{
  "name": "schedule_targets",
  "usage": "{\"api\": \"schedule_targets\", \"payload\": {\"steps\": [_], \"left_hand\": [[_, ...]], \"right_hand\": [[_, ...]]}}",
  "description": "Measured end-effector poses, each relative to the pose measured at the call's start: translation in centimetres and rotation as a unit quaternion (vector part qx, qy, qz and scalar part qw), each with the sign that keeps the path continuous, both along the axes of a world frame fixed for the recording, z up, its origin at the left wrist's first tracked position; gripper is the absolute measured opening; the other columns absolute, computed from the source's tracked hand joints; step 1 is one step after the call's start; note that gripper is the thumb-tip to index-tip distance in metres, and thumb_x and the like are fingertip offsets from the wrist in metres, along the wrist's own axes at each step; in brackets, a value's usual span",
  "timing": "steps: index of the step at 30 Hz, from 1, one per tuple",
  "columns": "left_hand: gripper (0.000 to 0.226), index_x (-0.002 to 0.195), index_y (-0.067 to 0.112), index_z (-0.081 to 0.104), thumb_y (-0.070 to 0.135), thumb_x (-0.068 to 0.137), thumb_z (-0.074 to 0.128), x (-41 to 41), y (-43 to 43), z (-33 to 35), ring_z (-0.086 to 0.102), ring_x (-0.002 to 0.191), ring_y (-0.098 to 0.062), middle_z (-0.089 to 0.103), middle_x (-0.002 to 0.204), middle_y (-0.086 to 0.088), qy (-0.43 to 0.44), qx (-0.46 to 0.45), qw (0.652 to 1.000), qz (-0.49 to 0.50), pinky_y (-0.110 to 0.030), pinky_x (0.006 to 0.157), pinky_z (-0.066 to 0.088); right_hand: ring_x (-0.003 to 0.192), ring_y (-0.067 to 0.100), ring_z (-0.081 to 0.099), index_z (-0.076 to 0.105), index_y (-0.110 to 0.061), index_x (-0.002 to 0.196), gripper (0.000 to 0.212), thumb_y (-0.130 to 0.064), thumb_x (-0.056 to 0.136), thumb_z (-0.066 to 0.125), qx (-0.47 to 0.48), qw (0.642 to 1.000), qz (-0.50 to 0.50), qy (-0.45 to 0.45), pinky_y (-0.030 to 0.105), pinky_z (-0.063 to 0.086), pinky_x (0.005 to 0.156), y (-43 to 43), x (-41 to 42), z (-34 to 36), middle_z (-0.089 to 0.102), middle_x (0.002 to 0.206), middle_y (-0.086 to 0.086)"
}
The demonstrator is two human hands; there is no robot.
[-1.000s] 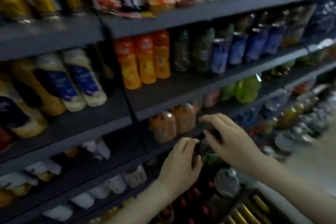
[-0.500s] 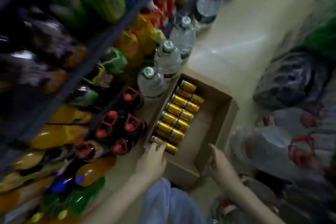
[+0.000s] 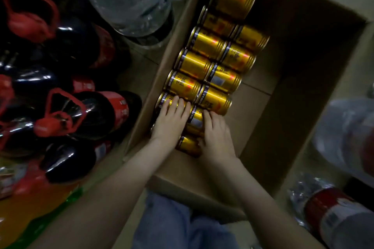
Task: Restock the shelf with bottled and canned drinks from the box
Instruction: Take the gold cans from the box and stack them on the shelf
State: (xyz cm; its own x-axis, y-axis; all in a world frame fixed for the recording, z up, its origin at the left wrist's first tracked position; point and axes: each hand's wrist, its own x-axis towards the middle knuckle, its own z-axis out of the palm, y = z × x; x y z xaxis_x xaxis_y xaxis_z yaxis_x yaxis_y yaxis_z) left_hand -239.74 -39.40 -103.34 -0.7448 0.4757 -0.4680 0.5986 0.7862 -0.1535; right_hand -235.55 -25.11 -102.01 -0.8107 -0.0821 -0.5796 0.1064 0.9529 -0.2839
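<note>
Inside the cardboard box (image 3: 299,79), both hands lay on the nearest gold cans (image 3: 204,60): the left hand (image 3: 171,122) flat over one, the right hand (image 3: 217,135) curled around another beside it, more cans lined up beyond the fingertips

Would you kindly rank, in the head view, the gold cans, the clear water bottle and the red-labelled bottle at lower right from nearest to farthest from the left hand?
1. Gold cans: under the left hand, in the box.
2. Red-labelled bottle: lower right, outside the box.
3. Clear water bottle: top, left of the box.
</note>
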Motion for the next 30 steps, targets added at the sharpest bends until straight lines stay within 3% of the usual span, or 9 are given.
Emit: {"api": "schedule_targets", "payload": {"steps": [2, 5, 10, 14, 16, 19, 22, 26, 30], "left_hand": [[0.055, 0.132, 0.014, 0.048, 0.025, 0.081, 0.066, -0.6, -0.2, -1.6, 0.056, 0.118, -0.024, 0.062, 0.122, -0.005, 0.02, 0.014, 1.0, -0.017, -0.04, 0.105, 0.041], [0.045, 0.118, 0.013, 0.05, 0.022, 0.078, 0.068, -1.6, -0.5, -2.5, 0.062, 0.099, -0.024, 0.064, 0.104, -0.005, 0.086, 0.047, 0.994, -0.055, -0.038, 0.089, 0.048], [0.035, 0.111, 0.01, 0.056, 0.008, 0.082, 0.035, -2.0, -1.2, -2.0, 0.063, 0.085, -0.027, 0.066, 0.098, -0.013, 0.111, 0.063, 0.989, -0.081, -0.037, 0.076, 0.047], [0.034, 0.106, 0.008, 0.062, 0.013, 0.073, 0.062, -1.8, -1.0, 1.3, 0.061, 0.075, -0.027, 0.066, 0.084, -0.012, 0.079, 0.099, 0.99, -0.061, -0.035, 0.067, 0.044], [0.05, 0.108, 0.007, 0.067, 0.013, 0.059, 0.076, -1.6, -0.6, 5.7, 0.062, 0.077, -0.029, 0.065, 0.085, -0.013, 0.043, 0.128, 0.991, -0.002, -0.035, 0.068, 0.049], [0.085, 0.12, 0.003, 0.062, 0.021, 0.042, 0.091, -1.0, 0.1, 14.0, 0.061, 0.094, -0.038, 0.06, 0.1, -0.02, -0.011, 0.181, 0.973, 0.142, -0.048, 0.088, 0.048], [0.091, 0.143, 0.011, 0.039, 0.028, 0.065, 0.085, -0.1, 0.4, 23.4, 0.046, 0.119, -0.039, 0.037, 0.127, -0.017, -0.144, 0.253, 0.898, 0.33, -0.048, 0.105, 0.036], [0.084, 0.142, 0.019, 0.037, 0.031, 0.071, 0.079, -0.4, -1.4, 37.6, 0.054, 0.104, -0.03, 0.029, 0.113, -0.003, -0.138, 0.324, 0.848, 0.397, -0.028, 0.08, 0.04], [0.086, 0.139, 0.023, 0.043, 0.033, 0.064, 0.083, -1.9, -5.1, 50.7, 0.05, 0.112, -0.031, 0.031, 0.114, -0.001, -0.074, 0.374, 0.837, 0.393, -0.029, 0.094, 0.038]], "right_hand": [[0.106, 0.03, 0.057, 0.051, -0.004, 0.131, 0.078, -0.02, 0.062, 0.085, 0.045, 0.997, 0.034, 0.058, 0.039, 0.05, 0.083, 0.0, -0.5, -1.4, 0.058, 0.118, 0.014], [0.09, 0.028, 0.057, 0.054, -0.005, 0.122, 0.072, -0.018, 0.058, 0.084, 0.092, 0.986, 0.066, 0.119, 0.035, 0.049, 0.071, -0.1, -0.8, -2.4, 0.06, 0.103, 0.012], [0.098, 0.031, 0.057, 0.05, -0.006, 0.121, 0.07, -0.015, 0.06, 0.083, 0.124, 0.989, 0.025, 0.074, 0.044, 0.05, 0.082, -1.1, -0.6, -2.1, 0.059, 0.107, 0.014], [0.124, 0.031, 0.042, 0.027, -0.001, 0.142, 0.077, -0.021, 0.081, 0.07, 0.099, 0.995, 0.023, -0.009, 0.045, 0.036, 0.107, 0.2, -0.2, 1.5, 0.04, 0.133, 0.016], [0.122, 0.03, 0.043, 0.025, -0.001, 0.144, 0.074, -0.02, 0.086, 0.067, 0.096, 0.995, 0.01, 0.001, 0.038, 0.039, 0.104, 1.6, -0.1, 4.5, 0.039, 0.134, 0.016], [0.093, 0.033, 0.056, 0.044, 0.002, 0.127, 0.079, -0.013, 0.061, 0.085, 0.085, 0.995, 0.029, 0.047, 0.038, 0.053, 0.073, 3.2, -0.8, 11.9, 0.053, 0.11, 0.018], [0.076, 0.034, 0.054, 0.049, 0.002, 0.114, 0.085, -0.018, 0.041, 0.088, 0.021, 0.992, 0.064, 0.102, 0.039, 0.05, 0.051, 4.6, -1.5, 22.0, 0.053, 0.093, 0.016], [0.076, 0.034, 0.056, 0.045, -0.001, 0.117, 0.089, -0.021, 0.041, 0.087, -0.035, 0.975, 0.129, 0.176, 0.04, 0.052, 0.055, 4.7, -2.7, 36.9, 0.054, 0.094, 0.016], [0.087, 0.034, 0.052, 0.046, -0.004, 0.12, 0.078, -0.021, 0.053, 0.084, -0.089, 0.942, 0.215, 0.241, 0.044, 0.053, 0.065, 3.7, -5.1, 49.7, 0.047, 0.105, 0.014]]}}
